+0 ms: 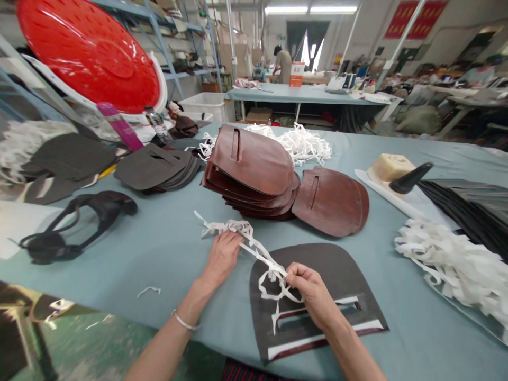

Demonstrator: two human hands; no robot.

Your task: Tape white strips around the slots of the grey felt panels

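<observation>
My right hand (311, 288) pinches a tangle of narrow white strips (260, 254) between thumb and fingers. The strips run up and left to my left hand (225, 254), whose fingers are closed over their other end near the table surface. Loops of strip dangle below my right hand. Under it lies a dark grey flap piece (317, 259) with a rounded far end, a long slot and white bands along the slot and the straight near edge. Just beyond my hands stands a stack of brown leather flaps (254, 164), with another brown flap (333, 203) leaning against its right side.
Grey flaps (154, 166) are piled at the left, near black headphones (79, 227). White strips (304, 143) lie heaped behind the brown stack, and more white ribbon (448, 264) is at the right. A yellowish block (391, 166) and a black cone-shaped object (410, 177) stand at the back right.
</observation>
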